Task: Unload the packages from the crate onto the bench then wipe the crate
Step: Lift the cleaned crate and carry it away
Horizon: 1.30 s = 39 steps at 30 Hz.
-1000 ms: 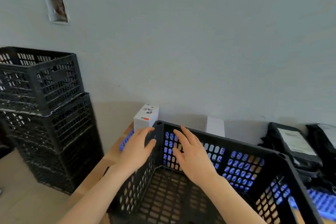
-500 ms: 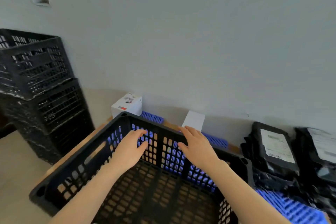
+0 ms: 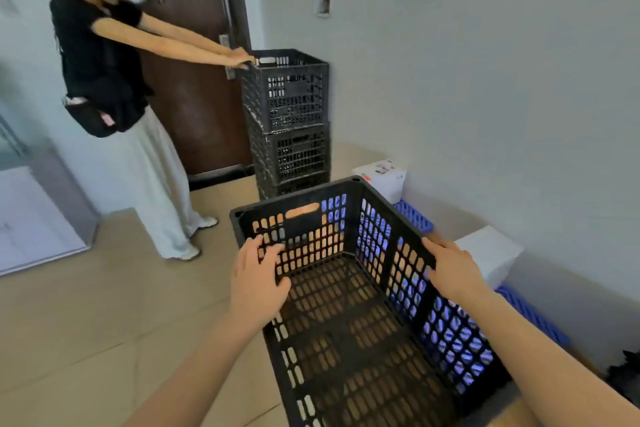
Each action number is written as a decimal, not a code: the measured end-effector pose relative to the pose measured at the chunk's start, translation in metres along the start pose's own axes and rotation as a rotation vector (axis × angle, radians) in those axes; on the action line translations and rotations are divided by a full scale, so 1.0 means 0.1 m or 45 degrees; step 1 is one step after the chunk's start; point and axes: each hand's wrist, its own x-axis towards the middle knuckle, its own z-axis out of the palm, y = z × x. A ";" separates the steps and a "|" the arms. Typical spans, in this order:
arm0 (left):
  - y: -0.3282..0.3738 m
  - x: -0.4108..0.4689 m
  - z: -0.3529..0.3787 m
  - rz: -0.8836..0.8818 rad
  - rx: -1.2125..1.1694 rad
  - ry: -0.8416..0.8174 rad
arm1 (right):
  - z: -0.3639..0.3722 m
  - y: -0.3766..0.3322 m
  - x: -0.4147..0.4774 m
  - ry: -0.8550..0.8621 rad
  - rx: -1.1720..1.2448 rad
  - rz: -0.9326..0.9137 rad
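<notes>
**A:** Is the crate [image 3: 294, 199] empty at this moment?

**B:** Yes. Between the two hands I see only its bare mesh floor, no package inside. So I judge that the unloading is done.

**A:** How do the hands hold it?

**B:** The left hand [image 3: 258, 274] is wide, with the fingers spread and flat against the end wall. The right hand [image 3: 450, 267] lies on the long rim with the fingers stretched along it. If its thumb clamps the wall, I cannot tell.

**A:** And where are the packages?

**B:** A white box [image 3: 488, 253] stands just beside the right hand, on its outer side. A second white box [image 3: 381, 177] is beyond the fingertips, past the far corner. Blue ribbed packs [image 3: 415, 218] lie along the same outer side, on the bench [image 3: 512, 416].

**A:** What is left, then?

**B:** The wiping, I think. Neither hand has a cloth, and I see none near them.

**A:** Anything else?

**B:** Far beyond the left hand, another person [image 3: 104, 62] holds the top of a stack of crates [image 3: 291, 121].
</notes>
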 end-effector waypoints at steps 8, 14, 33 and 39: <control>-0.19 -0.40 -0.15 -0.514 -0.661 -0.212 | -0.02 -0.04 -0.24 0.048 0.165 -0.017; -0.11 -0.51 -0.21 -0.561 -0.803 -0.206 | 0.03 -0.02 -0.33 0.012 0.207 0.056; -1.03 -0.75 -0.37 -0.466 -0.698 -0.210 | -0.03 -0.97 -1.41 0.099 0.133 0.193; -1.44 -0.85 -0.65 -0.421 -0.693 -0.325 | -0.05 -1.41 -1.95 0.144 0.356 0.259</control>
